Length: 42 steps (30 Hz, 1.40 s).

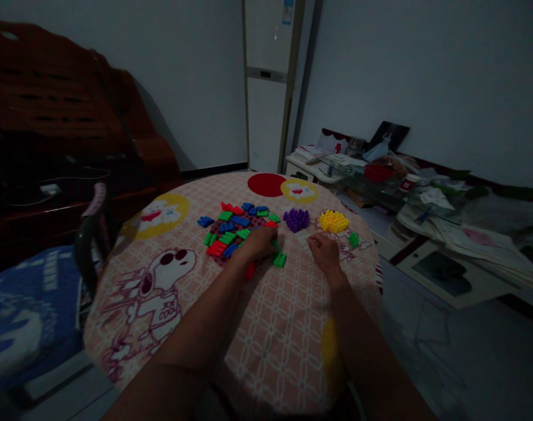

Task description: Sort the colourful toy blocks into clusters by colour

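My left hand (261,242) reaches over the right side of a spread of red, blue and green plastic building blocks (227,238). Its fingers are closed at a green block (275,250), and another green block (279,260) lies just beside it. My right hand (325,251) rests low over the cloth with fingers curled in; whatever they hold, if anything, is hidden. Beyond the hands sit a purple cluster of blocks (296,220) and a yellow cluster (334,221). A small green cluster (354,239) lies to the right of my right hand.
The round table has a pink patterned cloth (270,327). A chair with a blue cover (24,310) stands at left, near a wooden bench (59,111). On the right, a cluttered low cabinet (442,257) carries papers and bags. A tall white appliance (268,117) stands behind.
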Tool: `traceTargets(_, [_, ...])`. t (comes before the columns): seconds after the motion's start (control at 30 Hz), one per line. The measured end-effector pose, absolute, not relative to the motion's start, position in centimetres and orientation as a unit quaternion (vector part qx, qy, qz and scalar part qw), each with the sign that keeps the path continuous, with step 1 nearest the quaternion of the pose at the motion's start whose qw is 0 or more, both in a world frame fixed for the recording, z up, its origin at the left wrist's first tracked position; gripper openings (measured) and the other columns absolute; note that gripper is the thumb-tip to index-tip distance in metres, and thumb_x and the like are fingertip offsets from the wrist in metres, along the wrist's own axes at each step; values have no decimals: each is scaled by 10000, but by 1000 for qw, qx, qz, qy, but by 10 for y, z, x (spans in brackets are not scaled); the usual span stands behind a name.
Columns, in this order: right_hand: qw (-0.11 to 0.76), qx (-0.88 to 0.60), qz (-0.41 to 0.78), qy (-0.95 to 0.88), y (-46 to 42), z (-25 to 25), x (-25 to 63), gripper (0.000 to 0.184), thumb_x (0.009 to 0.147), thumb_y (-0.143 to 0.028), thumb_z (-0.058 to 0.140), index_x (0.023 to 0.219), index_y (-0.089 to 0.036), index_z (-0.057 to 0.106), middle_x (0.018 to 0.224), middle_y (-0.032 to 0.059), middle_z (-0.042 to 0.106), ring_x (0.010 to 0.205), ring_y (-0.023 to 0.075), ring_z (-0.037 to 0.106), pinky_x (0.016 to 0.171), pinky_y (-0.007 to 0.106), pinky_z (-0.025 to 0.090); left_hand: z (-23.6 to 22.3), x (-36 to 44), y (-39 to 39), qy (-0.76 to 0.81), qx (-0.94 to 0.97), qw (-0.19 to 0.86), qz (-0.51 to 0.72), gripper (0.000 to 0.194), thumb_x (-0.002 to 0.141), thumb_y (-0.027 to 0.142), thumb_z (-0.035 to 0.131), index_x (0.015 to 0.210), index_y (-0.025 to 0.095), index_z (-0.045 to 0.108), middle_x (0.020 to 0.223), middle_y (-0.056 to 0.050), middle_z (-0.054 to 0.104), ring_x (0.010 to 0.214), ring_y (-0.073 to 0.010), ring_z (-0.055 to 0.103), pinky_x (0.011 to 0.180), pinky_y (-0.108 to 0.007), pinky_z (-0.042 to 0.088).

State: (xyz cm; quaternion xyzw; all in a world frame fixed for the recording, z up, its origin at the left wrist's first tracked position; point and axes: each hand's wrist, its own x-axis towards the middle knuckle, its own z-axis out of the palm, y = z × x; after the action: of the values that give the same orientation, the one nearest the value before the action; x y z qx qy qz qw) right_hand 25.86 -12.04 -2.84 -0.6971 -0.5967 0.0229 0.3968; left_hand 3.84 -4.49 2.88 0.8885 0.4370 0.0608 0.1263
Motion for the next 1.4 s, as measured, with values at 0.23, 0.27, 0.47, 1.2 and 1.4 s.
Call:
traceTargets(0.23, [481,-607,229,-590,-122,-24,235,293,786,-464,636,799,-190,739,615,-11,645,570,139,564,554,243,423,21,45,-33,377,819,326,286,131,760,234,639,865,156,651,770,-25,704,662,-162,653,633,-262,500])
traceTargets(0.27, [491,-601,256,-577,-122,-23,232,284,770,-459,642,779,-188,726,590,-20,624,541,129,545,529,237,414,19,49,-34,359,802,370,301,133,766,244,630,866,157,639,746,-15,694,623,-152,647,611,-260,505])
traceTargets(0.47, [550,-578,346,-494,-123,-14,231,286,700,-458,658,762,-179,663,554,-31,600,434,97,499,432,211,384,8,66,-42,328,736,482,344,197,743,281,672,876,155,598,701,-7,670,585,-150,654,578,-272,548])
traceTargets(1.2, [357,-866,-122,-329,-144,-14,318,236,851,-248,552,952,-132,732,910,153,746,801,239,646,720,318,409,39,-21,-3,525,801,153,244,153,778,183,643,898,162,737,901,-128,746,928,-329,699,890,-438,505])
traceTargets(1.4, [357,-872,-132,-308,-142,-16,320,244,833,-266,594,990,-134,726,928,161,740,821,257,643,701,322,407,31,-58,11,565,771,139,258,100,730,199,668,803,189,735,825,-98,747,860,-296,696,828,-400,514])
